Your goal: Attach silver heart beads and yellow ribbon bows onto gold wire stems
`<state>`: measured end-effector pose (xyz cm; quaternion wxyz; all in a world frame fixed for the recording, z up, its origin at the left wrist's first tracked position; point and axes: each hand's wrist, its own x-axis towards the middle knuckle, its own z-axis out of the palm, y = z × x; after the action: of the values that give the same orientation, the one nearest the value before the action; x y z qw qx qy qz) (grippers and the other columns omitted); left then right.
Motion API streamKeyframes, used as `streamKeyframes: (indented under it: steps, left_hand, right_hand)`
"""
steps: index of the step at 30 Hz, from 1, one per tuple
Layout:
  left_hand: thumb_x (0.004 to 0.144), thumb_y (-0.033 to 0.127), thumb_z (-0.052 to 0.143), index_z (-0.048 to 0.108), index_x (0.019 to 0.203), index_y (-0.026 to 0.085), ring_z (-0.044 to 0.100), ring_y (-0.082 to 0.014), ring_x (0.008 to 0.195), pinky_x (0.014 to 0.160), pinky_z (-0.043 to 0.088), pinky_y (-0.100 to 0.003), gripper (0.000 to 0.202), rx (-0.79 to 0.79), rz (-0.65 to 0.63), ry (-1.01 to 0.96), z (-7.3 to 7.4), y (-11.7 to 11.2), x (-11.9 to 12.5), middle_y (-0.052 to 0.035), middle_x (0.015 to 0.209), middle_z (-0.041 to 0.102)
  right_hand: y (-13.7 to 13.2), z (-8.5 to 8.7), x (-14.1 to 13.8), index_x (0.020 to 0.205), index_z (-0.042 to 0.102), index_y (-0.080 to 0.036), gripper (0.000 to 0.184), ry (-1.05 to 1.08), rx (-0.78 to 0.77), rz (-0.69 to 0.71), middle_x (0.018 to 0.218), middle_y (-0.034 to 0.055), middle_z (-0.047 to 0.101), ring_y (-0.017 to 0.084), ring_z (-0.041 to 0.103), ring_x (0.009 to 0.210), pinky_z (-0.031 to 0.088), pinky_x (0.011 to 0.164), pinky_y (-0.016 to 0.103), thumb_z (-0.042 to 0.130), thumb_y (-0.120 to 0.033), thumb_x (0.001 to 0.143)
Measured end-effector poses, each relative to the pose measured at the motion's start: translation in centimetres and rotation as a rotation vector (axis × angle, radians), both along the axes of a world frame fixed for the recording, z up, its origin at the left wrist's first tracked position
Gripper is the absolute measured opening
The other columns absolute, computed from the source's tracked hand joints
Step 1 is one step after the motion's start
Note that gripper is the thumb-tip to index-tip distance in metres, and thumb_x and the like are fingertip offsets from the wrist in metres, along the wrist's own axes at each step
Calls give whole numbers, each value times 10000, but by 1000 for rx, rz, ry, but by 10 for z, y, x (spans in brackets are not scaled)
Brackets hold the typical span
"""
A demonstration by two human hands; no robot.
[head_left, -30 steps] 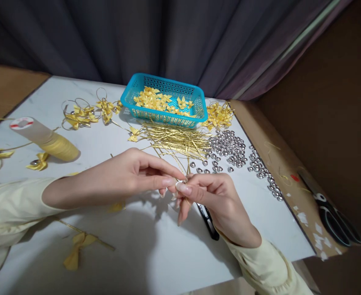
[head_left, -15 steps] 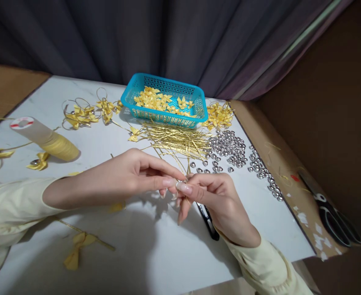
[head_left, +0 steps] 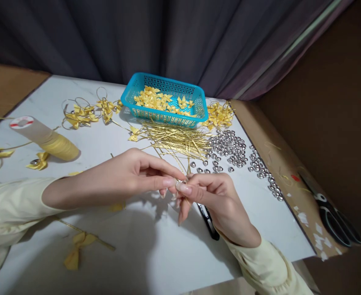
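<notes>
Fingertips of my left hand and my right hand meet over the middle of the white board, both pinched closed. Between them is a thin gold cord whose strands rise above the fingers; a small shiny bit shows at the pinch, mostly hidden. Just beyond lies a pile of gold cords, with small round silver bell-like pieces to its right. Partly under my right hand is a black-handled tool. A yellow ribbon bow on a gold cord rests at the near left.
A blue basket of yellow bows stands at the back. More bows lie on both sides of it. A spool of yellow ribbon is at the left. Black scissors and paper scraps lie on the brown surface at the right.
</notes>
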<state>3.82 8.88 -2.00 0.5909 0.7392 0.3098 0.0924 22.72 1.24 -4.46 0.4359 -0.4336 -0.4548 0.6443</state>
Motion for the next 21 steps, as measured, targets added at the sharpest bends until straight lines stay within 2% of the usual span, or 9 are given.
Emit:
streamKeyframes:
  steps: [6,11,21]
  left_hand:
    - [888,297,600,722,1017,263,599,-63,735,603,424,-89,181,-37,9,-33,-2,-1,0,63,799,690]
    - [869,304,635,652,1034,230,586,-66,701,606,440,-107,181,-166,55,-86,-4,-3,1,61,722,632]
    - [883,183,617,573,886,182,584,-25,701,614,441,-76,44,-320,38,-214,-6,-4,3,78,731,645]
  right_hand:
    - [-1,-1,-1,686,725,-170,204,-28,3,-7,506,9,683,140,619,556,492,657,287,689,-303,837]
    - [-1,-3,1,678,714,-160,231,-50,32,2,481,14,666,143,598,542,477,638,293,680,-316,844]
    - [-1,-5,2,664,703,-158,245,-75,36,28,413,-14,596,125,542,499,445,588,267,675,-315,850]
